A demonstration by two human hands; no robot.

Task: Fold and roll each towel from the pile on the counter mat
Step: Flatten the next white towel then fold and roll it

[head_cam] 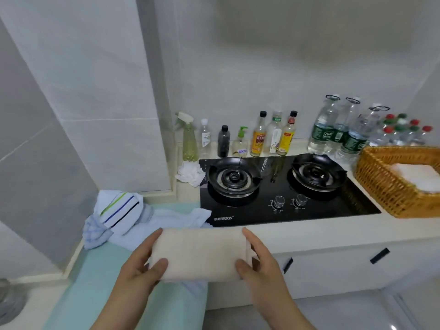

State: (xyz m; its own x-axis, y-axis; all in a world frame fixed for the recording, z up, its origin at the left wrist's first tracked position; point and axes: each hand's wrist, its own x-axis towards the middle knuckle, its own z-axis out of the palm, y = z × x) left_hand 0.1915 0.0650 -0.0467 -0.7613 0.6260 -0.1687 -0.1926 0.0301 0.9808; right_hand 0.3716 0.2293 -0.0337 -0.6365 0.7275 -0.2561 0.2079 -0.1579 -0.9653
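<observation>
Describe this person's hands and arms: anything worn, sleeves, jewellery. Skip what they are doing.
The left hand and right hand are bare, with no gloves. No rings show on the fingers in view, and neither wrist carries a watch or bracelet. Both forearms are uncovered down to the bottom edge of the picture, so no sleeve shows.

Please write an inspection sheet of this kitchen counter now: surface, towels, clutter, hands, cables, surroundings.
Surface: pale green counter mat, partly covered by towels.
Job's things: cream folded towel; pile of blue and striped towels at the mat's far end.
Clutter: row of bottles behind the black glass gas hob; crumpled white cloth beside it.
Hands: left hand and right hand each grip one end of the cream towel.
Cables: nothing seen.
Surroundings: woven wicker basket with a white towel inside, at right; white tiled wall.
</observation>
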